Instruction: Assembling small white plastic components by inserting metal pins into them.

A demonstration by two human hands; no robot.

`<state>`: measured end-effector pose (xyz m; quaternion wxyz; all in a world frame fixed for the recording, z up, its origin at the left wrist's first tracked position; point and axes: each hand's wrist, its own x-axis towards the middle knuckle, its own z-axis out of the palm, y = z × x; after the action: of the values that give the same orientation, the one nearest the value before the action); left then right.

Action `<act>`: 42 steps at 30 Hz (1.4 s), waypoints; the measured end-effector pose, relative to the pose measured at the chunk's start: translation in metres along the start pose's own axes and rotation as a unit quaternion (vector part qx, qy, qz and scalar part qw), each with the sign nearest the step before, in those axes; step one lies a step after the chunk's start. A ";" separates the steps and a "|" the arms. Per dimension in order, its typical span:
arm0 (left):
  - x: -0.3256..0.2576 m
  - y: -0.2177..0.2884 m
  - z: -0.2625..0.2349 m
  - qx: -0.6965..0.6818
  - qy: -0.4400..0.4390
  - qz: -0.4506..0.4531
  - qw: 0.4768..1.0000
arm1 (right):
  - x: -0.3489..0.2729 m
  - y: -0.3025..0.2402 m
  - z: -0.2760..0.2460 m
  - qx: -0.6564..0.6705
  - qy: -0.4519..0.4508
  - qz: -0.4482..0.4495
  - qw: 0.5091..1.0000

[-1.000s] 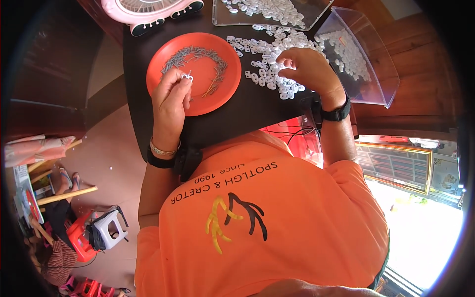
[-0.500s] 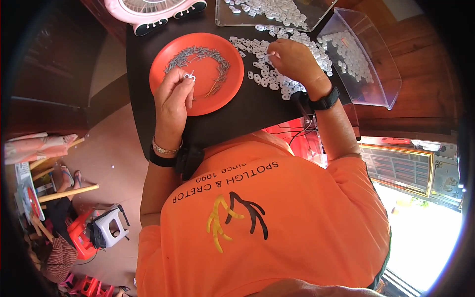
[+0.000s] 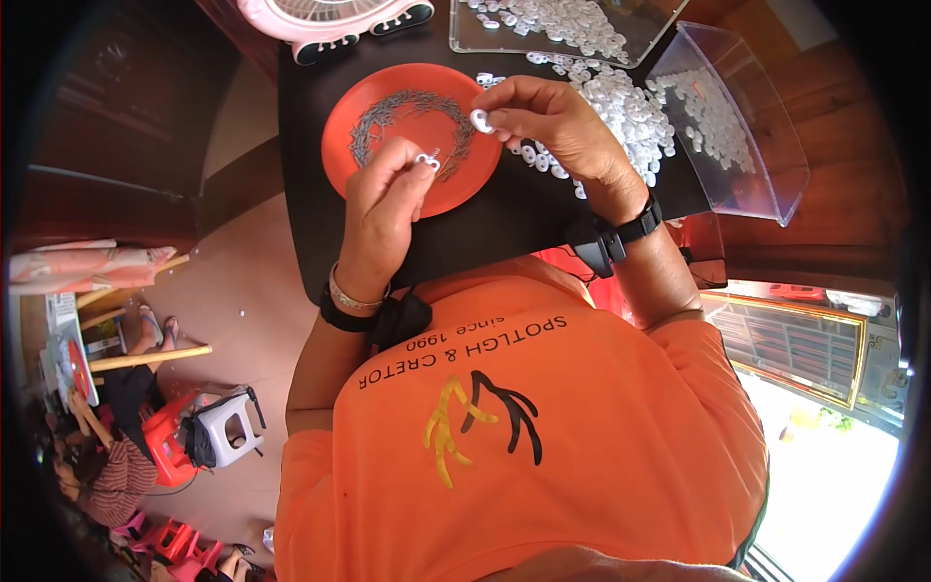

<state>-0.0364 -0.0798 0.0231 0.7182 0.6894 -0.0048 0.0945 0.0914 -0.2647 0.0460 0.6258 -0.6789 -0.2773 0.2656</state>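
The left hand (image 3: 381,209), over the near part of the orange plate (image 3: 337,160), grips a small white piece (image 3: 428,163) between thumb and index finger; a thin pin (image 3: 436,152) projects from it. The right hand (image 3: 572,126) has its fingers pinched on an oval white piece (image 3: 480,120) at the plate's right rim. The two pieces are apart.

Grip each piece by its edges, leaving the pin exposed. Use light pressure, since small smooth pieces may slip.

Clearances: lift the right palm over the white heap (image 3: 630,121). The transparent bin (image 3: 779,170) limits travel to the right; the shallow tray (image 3: 485,49) and pink fan (image 3: 330,12) limit it on the far side. Tabletop (image 3: 465,233) surface shows between plate and near edge.
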 end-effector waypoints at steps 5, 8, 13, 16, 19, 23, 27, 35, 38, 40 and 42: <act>-0.005 0.000 0.004 0.011 0.018 -0.004 1.000 | 0.003 -0.006 0.024 0.088 -0.055 0.020 0.994; -0.007 -0.002 0.002 0.007 0.027 -0.005 1.000 | 0.003 -0.008 0.032 0.086 -0.062 0.002 0.994; -0.008 -0.006 0.001 -0.022 0.032 -0.003 0.999 | -0.001 -0.014 0.040 0.052 -0.059 -0.021 0.997; -0.009 -0.003 0.002 -0.038 0.040 -0.032 0.998 | 0.000 -0.010 0.042 0.036 -0.059 -0.045 0.997; -0.009 -0.003 0.003 -0.040 0.036 -0.030 0.998 | -0.002 -0.007 0.045 0.029 -0.052 -0.060 0.996; -0.009 -0.005 0.002 -0.035 0.037 -0.025 0.998 | -0.002 -0.009 0.047 0.045 -0.047 -0.057 0.996; -0.010 -0.003 -0.002 -0.015 0.051 -0.037 0.998 | -0.001 -0.007 0.046 0.017 -0.012 -0.065 0.998; -0.005 -0.014 -0.005 -0.184 0.050 -0.040 0.981 | -0.003 0.007 0.061 0.018 -0.059 -0.094 0.994; -0.005 -0.018 -0.011 -0.242 0.025 -0.044 0.969 | -0.003 0.002 0.058 0.038 -0.112 -0.107 0.987; -0.006 -0.017 -0.012 -0.269 -0.003 -0.060 0.961 | -0.001 0.007 0.058 0.023 -0.105 -0.121 0.987; -0.006 -0.016 -0.009 -0.272 -0.001 -0.057 0.961 | 0.002 0.008 0.058 0.008 -0.099 -0.136 0.986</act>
<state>-0.0413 -0.0727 0.0064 0.8828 0.4671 0.0082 0.0481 0.0523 -0.2234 0.0334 0.6305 -0.6004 -0.4259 0.2463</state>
